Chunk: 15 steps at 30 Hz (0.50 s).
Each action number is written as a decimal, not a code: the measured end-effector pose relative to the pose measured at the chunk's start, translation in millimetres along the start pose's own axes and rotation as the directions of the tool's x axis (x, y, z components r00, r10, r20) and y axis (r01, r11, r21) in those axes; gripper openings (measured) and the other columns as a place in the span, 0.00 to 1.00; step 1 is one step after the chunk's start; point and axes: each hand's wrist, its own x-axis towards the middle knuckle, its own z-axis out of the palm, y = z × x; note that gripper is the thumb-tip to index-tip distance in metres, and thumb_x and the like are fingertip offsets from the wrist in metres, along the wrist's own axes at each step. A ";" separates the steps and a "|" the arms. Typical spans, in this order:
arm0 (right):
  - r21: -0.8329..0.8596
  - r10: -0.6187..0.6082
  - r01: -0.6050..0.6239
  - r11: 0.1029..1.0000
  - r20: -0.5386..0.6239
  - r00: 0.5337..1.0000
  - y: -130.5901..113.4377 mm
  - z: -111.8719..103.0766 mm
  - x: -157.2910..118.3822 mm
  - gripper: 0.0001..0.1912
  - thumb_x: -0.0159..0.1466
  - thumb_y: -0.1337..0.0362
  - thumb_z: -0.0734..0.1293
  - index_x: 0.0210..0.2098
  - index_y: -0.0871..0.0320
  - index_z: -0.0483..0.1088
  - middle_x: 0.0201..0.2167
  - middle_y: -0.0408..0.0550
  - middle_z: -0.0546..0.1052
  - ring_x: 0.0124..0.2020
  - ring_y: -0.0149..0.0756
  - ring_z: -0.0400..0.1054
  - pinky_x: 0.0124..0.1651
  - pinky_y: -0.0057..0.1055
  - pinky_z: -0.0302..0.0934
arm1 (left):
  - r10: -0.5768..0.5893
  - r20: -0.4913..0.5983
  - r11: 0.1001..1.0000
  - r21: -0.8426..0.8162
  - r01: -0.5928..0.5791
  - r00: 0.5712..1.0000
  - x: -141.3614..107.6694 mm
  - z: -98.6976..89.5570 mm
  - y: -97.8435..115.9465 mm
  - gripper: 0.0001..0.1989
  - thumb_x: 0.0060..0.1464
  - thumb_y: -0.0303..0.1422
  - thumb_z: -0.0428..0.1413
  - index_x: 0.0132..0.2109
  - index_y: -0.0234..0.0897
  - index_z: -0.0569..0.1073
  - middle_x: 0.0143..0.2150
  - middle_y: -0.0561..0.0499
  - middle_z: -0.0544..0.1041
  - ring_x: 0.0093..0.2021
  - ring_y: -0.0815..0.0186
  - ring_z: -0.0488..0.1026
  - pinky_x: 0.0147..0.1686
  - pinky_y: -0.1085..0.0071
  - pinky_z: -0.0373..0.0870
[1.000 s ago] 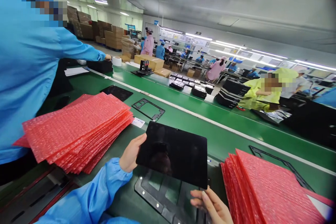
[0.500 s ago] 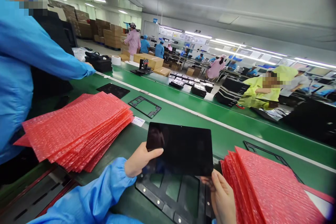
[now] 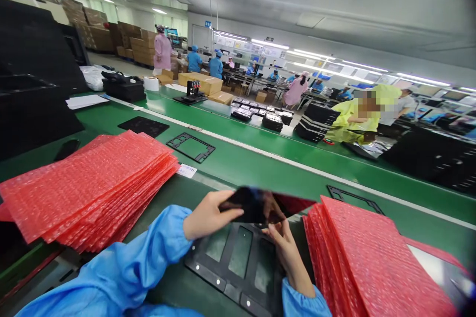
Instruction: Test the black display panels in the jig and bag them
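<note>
Green work surface (image 3: 238, 156) and belt, split by a pale strip, cross the head view beneath a bright factory hall. Beside the left stack of red bubble-wrap sheets (image 3: 92, 183) lies a white label (image 3: 186, 171) with blue handwriting, too small to read surely; the blue wall sign (image 3: 208, 24) is unreadable too. Closed cardboard boxes (image 3: 201, 84) sit across the belt, contents hidden. The left hand (image 3: 210, 212) grips one end of a glossy black panel (image 3: 256, 204), thumb on its face; the right hand (image 3: 283, 242) has its fingers at the near edge. The panel is tilted above a black slotted fixture (image 3: 238, 262), left of the right red stack (image 3: 379, 257).
</note>
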 end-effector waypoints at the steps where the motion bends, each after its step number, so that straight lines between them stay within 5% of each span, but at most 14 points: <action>1: 0.109 0.048 -0.051 0.993 0.030 0.998 1.9 -2.5 -0.7 0.27 0.53 0.51 0.75 0.49 0.51 0.68 0.39 0.45 0.76 0.34 0.37 0.74 0.36 0.33 0.69 | -0.081 -0.052 0.997 -0.007 0.081 0.995 12.8 -3.4 -7.0 0.17 0.50 0.40 0.63 0.45 0.34 0.80 0.39 0.45 0.80 0.42 0.52 0.76 0.44 0.63 0.72; 4: 0.350 0.158 -0.160 0.923 0.034 0.987 4.9 -6.8 2.2 0.23 0.53 0.52 0.77 0.42 0.52 0.68 0.33 0.40 0.76 0.28 0.32 0.73 0.25 0.25 0.66 | -0.262 -0.073 0.963 0.046 0.266 0.962 60.8 -16.2 -30.2 0.25 0.51 0.50 0.59 0.44 0.31 0.78 0.39 0.43 0.80 0.42 0.52 0.75 0.42 0.62 0.71; 8: 0.505 0.255 -0.175 0.845 -0.094 0.962 7.1 -7.9 10.2 0.25 0.45 0.59 0.81 0.35 0.56 0.66 0.26 0.36 0.74 0.26 0.31 0.74 0.26 0.21 0.69 | -0.342 -0.183 0.891 0.250 0.380 0.922 123.4 -43.3 -63.1 0.29 0.59 0.52 0.48 0.46 0.28 0.77 0.48 0.33 0.77 0.51 0.47 0.72 0.51 0.57 0.65; 12: 0.548 0.269 -0.132 0.826 -0.178 0.947 9.2 -7.8 20.2 0.23 0.48 0.62 0.80 0.33 0.56 0.64 0.26 0.38 0.74 0.26 0.32 0.75 0.26 0.21 0.70 | -0.310 -0.467 0.649 0.533 0.543 0.828 148.3 -78.7 -93.9 0.33 0.55 0.40 0.56 0.60 0.18 0.62 0.65 0.18 0.54 0.66 0.32 0.46 0.59 0.38 0.41; 15: 0.570 0.289 -0.105 0.815 -0.242 0.926 9.4 -3.0 35.0 0.18 0.55 0.65 0.76 0.32 0.56 0.60 0.25 0.39 0.72 0.28 0.33 0.76 0.23 0.20 0.67 | -0.259 -0.534 0.468 0.659 0.588 0.805 148.2 -102.1 -110.7 0.31 0.56 0.39 0.51 0.56 0.09 0.63 0.59 0.09 0.57 0.62 0.26 0.52 0.52 0.32 0.45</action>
